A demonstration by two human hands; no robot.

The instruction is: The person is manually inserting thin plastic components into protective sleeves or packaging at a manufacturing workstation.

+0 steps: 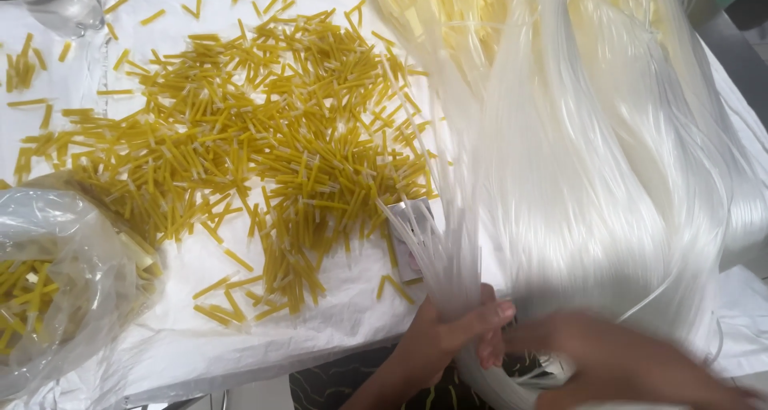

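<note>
My left hand [448,334] is closed around a bunch of thin clear plastic tubes [448,250] near the table's front edge, their cut ends fanning up to the left. My right hand [624,362], blurred by motion, lies just to the right, against the lower end of a large hank of clear tubing [592,162]; whether it grips the tubing I cannot tell. A wide scatter of short yellow tube pieces [256,130], each with a pale tip, covers the white sheet [240,338] to the left.
A clear plastic bag [64,282] with more yellow pieces sits at the lower left. A clear bottle [56,2] stands at the top left corner. A small grey metal object [412,246] lies partly under the tubes. More yellow pieces [440,10] show through the tubing at the top.
</note>
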